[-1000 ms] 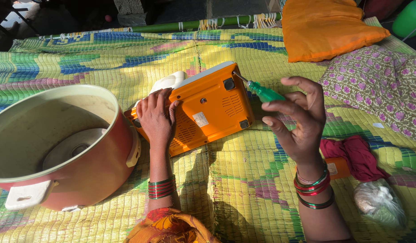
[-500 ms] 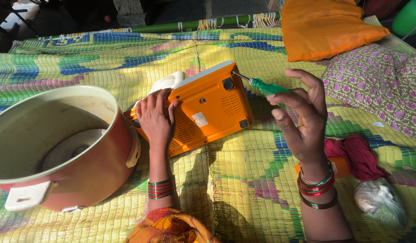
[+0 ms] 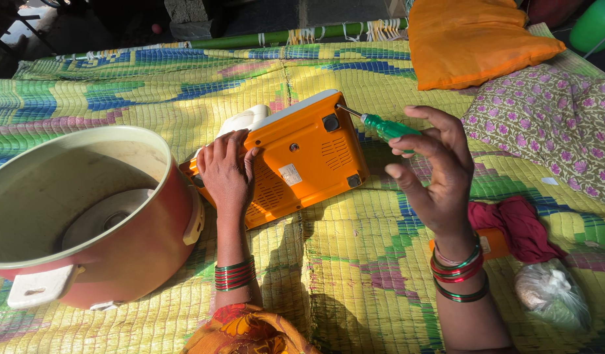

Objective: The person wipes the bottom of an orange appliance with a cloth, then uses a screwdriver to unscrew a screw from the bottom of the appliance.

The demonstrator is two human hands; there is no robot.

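Single head-worn view, looking steeply down.
The camera sits close above the orange appliance [image 3: 296, 160], centred in frame, facing forward across the woven mat [image 3: 355, 275].

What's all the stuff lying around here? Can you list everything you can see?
orange appliance: one, orange with white top, tipped underside up, centre of mat
screwdriver: one, green handle, tip at the appliance's upper right corner
cooker pot: one, reddish outside, cream inside, left on mat
woven mat: one, yellow, green and blue, under everything
orange cushion: one, top right
floral cloth: one, purple-patterned, right
red cloth: one, right of the wrist
plastic bag: one, clear, bottom right
green pole: one, along the mat's far edge
left hand: flat on the appliance, bangles on wrist
right hand: holds the screwdriver, bangles on wrist
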